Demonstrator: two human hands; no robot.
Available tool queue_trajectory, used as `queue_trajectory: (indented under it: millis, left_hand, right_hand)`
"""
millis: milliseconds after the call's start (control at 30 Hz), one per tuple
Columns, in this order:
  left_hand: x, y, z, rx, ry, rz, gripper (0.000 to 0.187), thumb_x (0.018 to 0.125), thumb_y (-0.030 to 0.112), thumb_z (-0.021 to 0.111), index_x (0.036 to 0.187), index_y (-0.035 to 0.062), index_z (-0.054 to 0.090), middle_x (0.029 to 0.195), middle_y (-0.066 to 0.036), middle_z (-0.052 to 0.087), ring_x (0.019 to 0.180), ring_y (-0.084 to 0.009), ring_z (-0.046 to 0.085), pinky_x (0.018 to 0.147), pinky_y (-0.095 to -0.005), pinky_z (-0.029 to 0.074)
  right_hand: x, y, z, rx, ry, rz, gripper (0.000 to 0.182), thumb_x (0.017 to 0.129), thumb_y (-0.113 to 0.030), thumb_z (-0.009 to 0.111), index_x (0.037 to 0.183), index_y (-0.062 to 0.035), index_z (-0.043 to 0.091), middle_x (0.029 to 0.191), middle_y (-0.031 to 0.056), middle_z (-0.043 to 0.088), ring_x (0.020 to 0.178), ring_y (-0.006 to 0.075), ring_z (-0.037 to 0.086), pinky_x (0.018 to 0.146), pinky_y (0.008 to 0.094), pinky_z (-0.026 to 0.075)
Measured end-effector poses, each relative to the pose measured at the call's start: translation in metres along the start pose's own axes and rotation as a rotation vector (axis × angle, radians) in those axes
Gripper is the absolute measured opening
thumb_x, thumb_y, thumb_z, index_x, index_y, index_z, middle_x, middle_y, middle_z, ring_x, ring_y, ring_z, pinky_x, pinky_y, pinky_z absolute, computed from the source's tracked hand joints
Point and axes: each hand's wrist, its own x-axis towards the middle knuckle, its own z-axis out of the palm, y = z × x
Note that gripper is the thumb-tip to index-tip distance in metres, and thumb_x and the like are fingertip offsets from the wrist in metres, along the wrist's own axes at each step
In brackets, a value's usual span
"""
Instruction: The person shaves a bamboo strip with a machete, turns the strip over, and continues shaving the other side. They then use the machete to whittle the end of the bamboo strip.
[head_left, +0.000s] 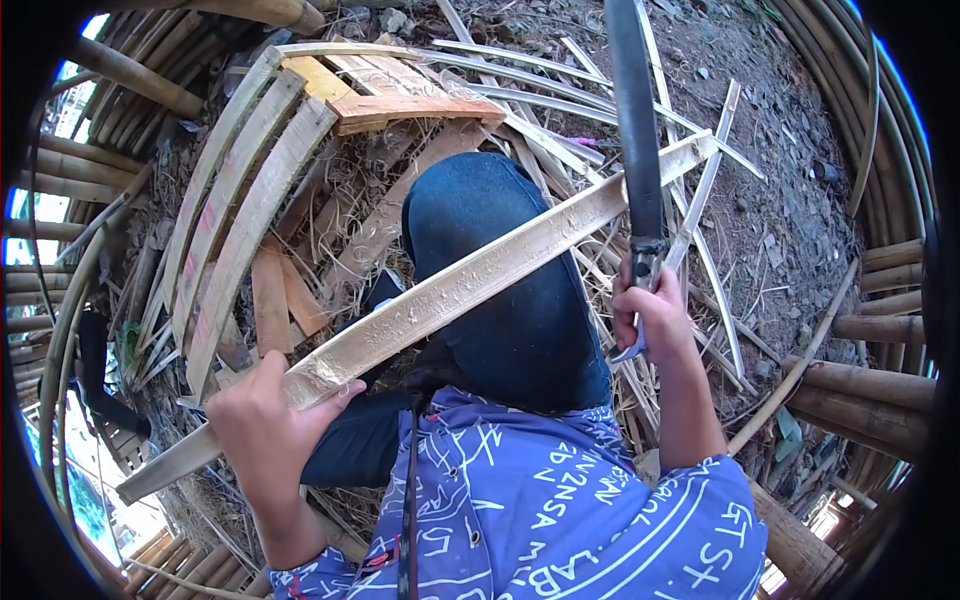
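A long split bamboo piece [470, 278], its pale hollow inside facing up, slants across my raised knee. Near its lower left end my left hand [265, 400] is wrapped round it, the thumb over the edge. My right hand [655, 310] grips the handle of a machete [640, 130], whose long dark blade points away from me. The blade overlaps the bamboo near its far right end in this view. Part of the handle is hidden by my fingers.
A wooden pallet-like frame [235, 190] stands at the left. Thin bamboo strips [540, 75] and curly shavings lie beyond my knee [490, 230] and to the right. Bamboo poles [860, 400] border the right side, and more poles [90, 165] the left. The ground [780, 200] is stony soil.
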Motion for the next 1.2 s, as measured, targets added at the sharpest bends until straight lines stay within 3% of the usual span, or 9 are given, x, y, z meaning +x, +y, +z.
queue_trajectory:
  millis: [333,500,567,767,867,933,1000,1067,1200]
  left_hand:
    - [0.005,0.002,0.015,-0.095,-0.008,-0.033,0.062,0.054,0.056,0.082,0.068,0.0026,0.054,0.058,-0.018,0.054,0.058,-0.0389,0.056,0.053,-0.0433,0.043]
    - [0.003,-0.006,0.02,-0.152,0.004,-0.031,0.062,0.054,0.056,0.082,0.067,0.0024,0.053,0.057,-0.018,0.053,0.058,-0.0383,0.056,0.054,-0.0429,0.043]
    - [0.004,-0.008,0.026,-0.104,0.127,0.1,0.066,0.057,0.062,0.079,0.06,0.0064,0.043,0.049,-0.011,0.047,0.044,-0.0303,0.052,0.044,-0.0382,0.038]
    - [0.015,-0.003,0.016,-0.048,0.151,0.129,0.066,0.057,0.061,0.08,0.059,0.0067,0.043,0.048,-0.01,0.046,0.042,-0.0279,0.05,0.044,-0.038,0.037]
    - [0.011,-0.008,0.026,-0.114,0.032,0.036,0.065,0.055,0.058,0.081,0.065,0.0025,0.049,0.056,-0.017,0.05,0.054,-0.0376,0.054,0.051,-0.0418,0.041]
    - [0.008,-0.016,0.032,-0.134,0.059,0.045,0.065,0.055,0.059,0.081,0.065,0.0023,0.05,0.056,-0.017,0.05,0.054,-0.0375,0.054,0.051,-0.0416,0.041]
    - [0.006,-0.015,0.035,-0.164,0.076,0.048,0.066,0.055,0.059,0.081,0.065,0.0021,0.05,0.056,-0.017,0.049,0.054,-0.0374,0.054,0.051,-0.0414,0.041]
    - [0.012,-0.01,0.032,-0.107,0.155,0.124,0.066,0.056,0.061,0.081,0.06,0.0063,0.044,0.047,-0.009,0.045,0.042,-0.0281,0.05,0.044,-0.0374,0.038]
    - [0.02,-0.006,0.028,-0.057,0.164,0.164,0.064,0.058,0.06,0.08,0.06,0.0063,0.045,0.047,-0.008,0.046,0.042,-0.0262,0.051,0.044,-0.0369,0.038]
  right_hand:
    - [-0.022,0.0,0.044,0.214,-0.352,0.256,0.021,0.07,0.004,0.059,0.084,-0.0037,0.045,0.058,0.0046,0.049,0.036,0.0146,0.05,0.033,0.0274,0.039]
    - [-0.018,-0.011,0.021,0.167,-0.157,0.15,0.023,0.069,0.001,0.055,0.088,-0.0046,0.043,0.054,0.0038,0.044,0.033,0.0125,0.043,0.031,0.027,0.037]
    - [-0.011,-0.012,0.009,0.356,-0.199,0.176,0.022,0.07,0.0,0.054,0.087,-0.0064,0.042,0.053,0.0033,0.041,0.032,0.0118,0.04,0.031,0.0271,0.037]
    - [-0.019,0.008,0.043,0.368,-0.369,0.38,0.016,0.068,0.005,0.052,0.072,-0.0045,0.04,0.05,0.0049,0.04,0.032,0.0134,0.041,0.034,0.03,0.038]
    - [-0.024,0.004,0.046,0.396,-0.412,0.406,0.015,0.066,0.003,0.053,0.071,-0.0042,0.04,0.051,0.005,0.04,0.032,0.0133,0.04,0.033,0.0293,0.036]
    - [-0.025,-0.005,0.036,0.113,-0.253,0.264,0.016,0.066,0.001,0.053,0.07,-0.0045,0.04,0.05,0.0047,0.04,0.031,0.013,0.04,0.032,0.0285,0.035]
    - [-0.02,-0.006,0.026,0.262,-0.212,0.275,0.017,0.066,0.001,0.054,0.069,-0.0056,0.038,0.051,0.0036,0.038,0.031,0.0124,0.04,0.031,0.028,0.034]
    - [-0.019,0.004,0.031,0.455,-0.249,0.326,0.018,0.067,0.002,0.053,0.069,-0.0064,0.038,0.051,0.0034,0.038,0.032,0.0125,0.04,0.032,0.0282,0.035]
    - [-0.037,0.015,0.052,0.268,-0.407,0.412,0.016,0.065,0.003,0.054,0.068,-0.0044,0.04,0.051,0.0058,0.042,0.035,0.0142,0.045,0.034,0.0275,0.036]
